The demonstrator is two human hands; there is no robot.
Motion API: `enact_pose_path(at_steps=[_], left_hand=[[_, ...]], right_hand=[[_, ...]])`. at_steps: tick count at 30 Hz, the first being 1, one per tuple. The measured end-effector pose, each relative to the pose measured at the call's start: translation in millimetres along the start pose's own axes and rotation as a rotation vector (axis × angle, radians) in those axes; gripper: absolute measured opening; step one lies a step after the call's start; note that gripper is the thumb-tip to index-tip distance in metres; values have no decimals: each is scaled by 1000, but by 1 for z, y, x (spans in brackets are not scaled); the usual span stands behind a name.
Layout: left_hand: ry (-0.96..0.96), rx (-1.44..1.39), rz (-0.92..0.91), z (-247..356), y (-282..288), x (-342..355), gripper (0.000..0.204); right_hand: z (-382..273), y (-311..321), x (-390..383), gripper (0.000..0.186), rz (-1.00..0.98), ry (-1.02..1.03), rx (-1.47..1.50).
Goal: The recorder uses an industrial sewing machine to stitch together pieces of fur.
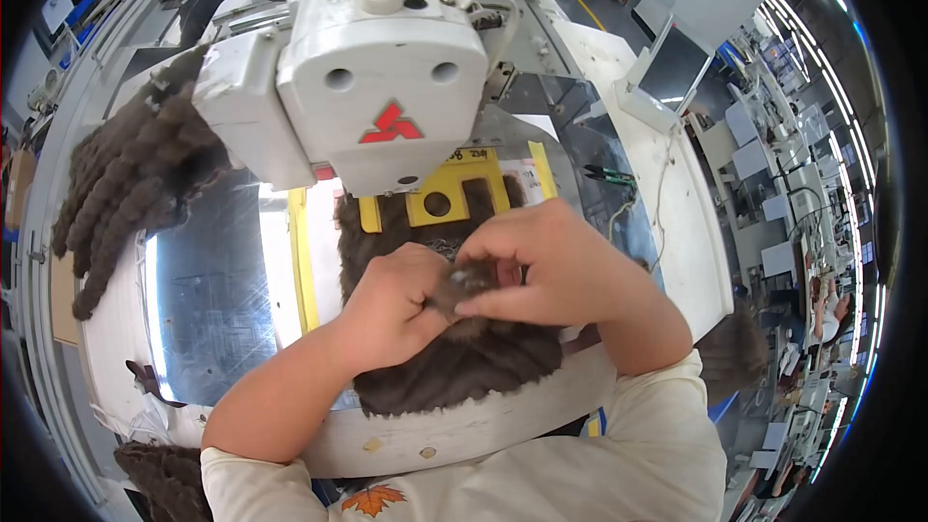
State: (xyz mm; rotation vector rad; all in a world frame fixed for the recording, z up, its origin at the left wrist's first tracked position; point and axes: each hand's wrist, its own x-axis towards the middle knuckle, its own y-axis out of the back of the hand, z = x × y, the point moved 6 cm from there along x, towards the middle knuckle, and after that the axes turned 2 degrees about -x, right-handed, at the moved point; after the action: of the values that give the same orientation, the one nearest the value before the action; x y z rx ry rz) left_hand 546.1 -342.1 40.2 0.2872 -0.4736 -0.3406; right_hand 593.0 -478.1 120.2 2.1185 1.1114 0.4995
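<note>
White machine head faces fur running front-to-back.

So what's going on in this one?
At a white machine, the person's left hand pinches a small, blurred furry bit; the right hand is at it too, its grip unclear. Below them lies a brown fur piece, with a yellow slotted plate at its far end. More fur lies to the left.

You wear a loose, cream-coloured cloth top; its left sleeve and right sleeve end near the elbows, leaving your forearms bare. An orange, point-lobed maple-leaf motif with darker lines marks the front, on your left.
</note>
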Motion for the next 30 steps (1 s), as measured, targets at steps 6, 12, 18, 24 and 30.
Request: enact_pose_path(at_steps=[6, 12, 18, 24, 30], left_hand=[[408, -518, 61, -18, -8, 2, 17], [686, 58, 181, -43, 6, -10, 35], [558, 377, 232, -25, 20, -7, 26], [395, 953, -12, -9, 14, -6, 38], [293, 1128, -92, -13, 9, -8, 44]], right_hand=[[57, -17, 33, 23, 28, -402, 421], [102, -44, 66, 17, 16, -426, 455], [95, -62, 89, 29, 87, -417, 387], [92, -55, 88, 41, 353, 0, -152], [106, -47, 96, 41, 303, -9, -263]])
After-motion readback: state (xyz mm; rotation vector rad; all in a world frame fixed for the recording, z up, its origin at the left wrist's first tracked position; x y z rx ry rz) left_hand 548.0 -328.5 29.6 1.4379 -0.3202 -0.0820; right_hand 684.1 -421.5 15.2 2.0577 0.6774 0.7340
